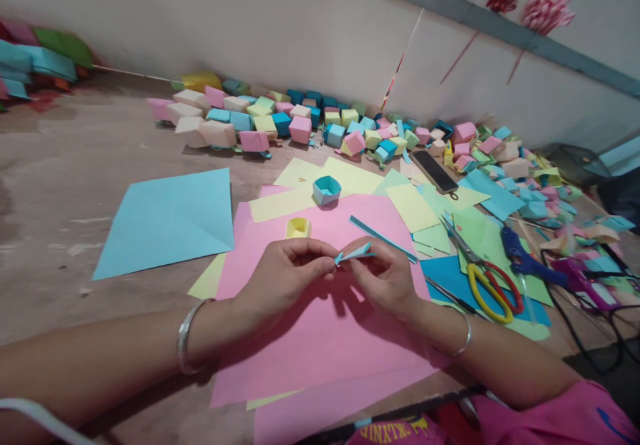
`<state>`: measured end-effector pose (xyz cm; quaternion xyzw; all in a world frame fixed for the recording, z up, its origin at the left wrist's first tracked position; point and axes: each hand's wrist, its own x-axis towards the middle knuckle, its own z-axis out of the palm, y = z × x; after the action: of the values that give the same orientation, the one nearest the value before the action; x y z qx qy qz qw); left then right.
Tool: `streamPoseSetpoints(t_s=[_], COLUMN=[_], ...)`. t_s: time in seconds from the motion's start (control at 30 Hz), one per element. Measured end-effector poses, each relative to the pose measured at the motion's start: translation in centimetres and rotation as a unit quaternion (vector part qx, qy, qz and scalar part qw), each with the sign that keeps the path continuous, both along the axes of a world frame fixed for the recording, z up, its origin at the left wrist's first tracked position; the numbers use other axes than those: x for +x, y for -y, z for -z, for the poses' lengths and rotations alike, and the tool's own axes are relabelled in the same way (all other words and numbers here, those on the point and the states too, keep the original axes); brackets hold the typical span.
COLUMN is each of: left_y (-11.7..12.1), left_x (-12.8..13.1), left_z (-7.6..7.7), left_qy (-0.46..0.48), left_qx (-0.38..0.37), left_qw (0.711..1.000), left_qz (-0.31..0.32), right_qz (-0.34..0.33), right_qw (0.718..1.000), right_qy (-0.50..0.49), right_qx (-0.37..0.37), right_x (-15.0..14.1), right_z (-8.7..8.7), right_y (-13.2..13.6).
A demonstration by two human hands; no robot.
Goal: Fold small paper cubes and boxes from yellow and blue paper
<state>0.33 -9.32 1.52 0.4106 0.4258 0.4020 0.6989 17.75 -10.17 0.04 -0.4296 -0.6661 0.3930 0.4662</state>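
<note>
Between my hands, above a pink sheet (320,358), is a small folded strip of light blue paper (357,253). My left hand (287,281) pinches its left end between thumb and fingertips. My right hand (385,278) is closed on its other end, which partly hides behind the fingers. Just beyond my left hand stands a small open yellow paper box (299,227). A teal paper box (327,191), open at the top, sits farther back. A narrow dark blue strip (383,238) lies on the pink sheet behind my right hand.
A large light blue sheet (170,221) lies at left. Scissors with red and yellow handles (490,291), a blue glue gun (533,258) and a phone (434,171) are at right. Many small folded paper boxes (300,128) line the wall. Black cable (583,348) curls at the right edge.
</note>
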Motion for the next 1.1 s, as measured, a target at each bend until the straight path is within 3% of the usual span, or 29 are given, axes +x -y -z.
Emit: streamPoseSetpoints(t_s=[0.27,0.5,0.73,1.1], left_y=[0.1,0.2,-0.1,-0.3], left_x=[-0.3,-0.4,-0.5,-0.3], left_z=[-0.9,-0.8,-0.6,0.2], left_qy=[-0.121,-0.162,-0.149,-0.019], left_qx=[0.112,0.164,0.095,0.035], left_qw=[0.986,0.973,0.984,0.999], left_qz=[0.001,-0.003,0.036,0.029], right_qz=[0.044,0.023,0.019,0.009], right_qw=[0.994,0.996,0.997,0.987], right_qy=[-0.086,-0.061,-0.017,-0.069], right_qx=[-0.057,-0.066,-0.072,-0.146], right_x=[-0.7,-0.7,-0.3,-0.9], right_z=[0.2,0.2,-0.2,0.1], right_y=[0.4,0.4,0.3,0.1])
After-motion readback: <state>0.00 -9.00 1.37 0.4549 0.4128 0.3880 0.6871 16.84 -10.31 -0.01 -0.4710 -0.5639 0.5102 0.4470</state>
